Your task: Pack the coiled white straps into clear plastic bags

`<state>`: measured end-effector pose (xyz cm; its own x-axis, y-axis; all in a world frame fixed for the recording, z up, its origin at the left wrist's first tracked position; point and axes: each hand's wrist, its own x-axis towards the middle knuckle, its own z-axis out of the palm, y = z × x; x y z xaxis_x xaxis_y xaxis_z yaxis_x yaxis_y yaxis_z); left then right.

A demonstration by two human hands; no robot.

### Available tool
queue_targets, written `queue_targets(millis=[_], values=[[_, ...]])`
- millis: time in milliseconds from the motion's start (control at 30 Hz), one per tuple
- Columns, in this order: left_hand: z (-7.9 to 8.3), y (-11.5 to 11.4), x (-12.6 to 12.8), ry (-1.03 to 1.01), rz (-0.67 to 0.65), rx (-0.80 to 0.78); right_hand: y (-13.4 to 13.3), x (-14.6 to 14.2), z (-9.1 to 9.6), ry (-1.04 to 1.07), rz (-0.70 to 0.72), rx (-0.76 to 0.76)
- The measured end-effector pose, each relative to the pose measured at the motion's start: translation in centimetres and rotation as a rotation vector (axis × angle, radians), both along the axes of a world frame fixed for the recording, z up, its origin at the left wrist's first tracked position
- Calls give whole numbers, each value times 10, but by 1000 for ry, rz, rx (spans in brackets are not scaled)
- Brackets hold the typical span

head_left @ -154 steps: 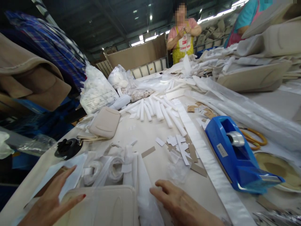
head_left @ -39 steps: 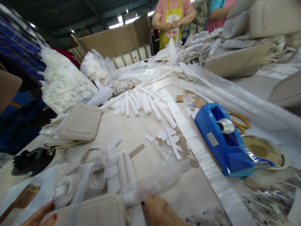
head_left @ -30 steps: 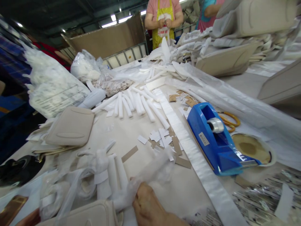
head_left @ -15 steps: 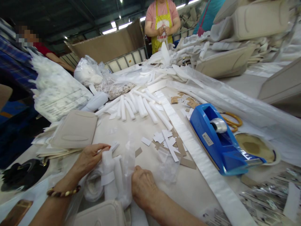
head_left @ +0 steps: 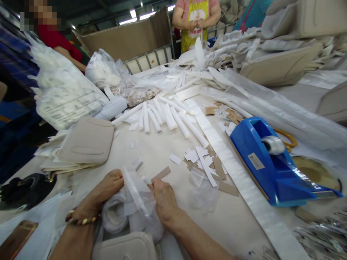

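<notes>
My left hand (head_left: 111, 185) is closed on one side of a clear plastic bag (head_left: 138, 191), low in the middle of the head view. On the other side of it, my right hand (head_left: 164, 198) is closed, thumb and fingers pinching the film. White foam strips (head_left: 135, 220) show through the plastic between my hands, partly covered by it. A coiled white roll (head_left: 115, 213) lies just below my left hand. Nearest me is a beige stitched padded piece (head_left: 127, 247), cut off by the lower edge.
A blue tape dispenser (head_left: 257, 155) stands at right, beside a long white strip (head_left: 230, 162). White foam tubes (head_left: 168, 117) lie ahead, with paper scraps (head_left: 200, 159) nearer. Beige padded pieces (head_left: 88, 141) are stacked at left, near a phone (head_left: 18, 238). Two other people stand across the table.
My left hand has shifted from the foam strips' top onto the plastic, and the film now crosses over the strips. My right hand has risen slightly. The whole view has shifted a little.
</notes>
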<state>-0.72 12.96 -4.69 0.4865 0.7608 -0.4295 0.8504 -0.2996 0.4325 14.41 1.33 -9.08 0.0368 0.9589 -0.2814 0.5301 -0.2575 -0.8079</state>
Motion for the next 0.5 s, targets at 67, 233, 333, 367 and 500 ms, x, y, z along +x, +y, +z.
queue_targets(millis=[67,233,333,367,500], values=[[-3,1,-1,-48,17,-44,3,1,-4,20,18,19],[-7,3,-2,-66,42,-131,-8,25,-15,124,171,169],[-10,2,-3,-65,95,-100,-42,47,-16,115,228,240],[-10,1,-2,-69,111,-79,-57,54,-16,98,246,265],[8,-8,9,-94,178,34,-117,68,-16,15,441,353]])
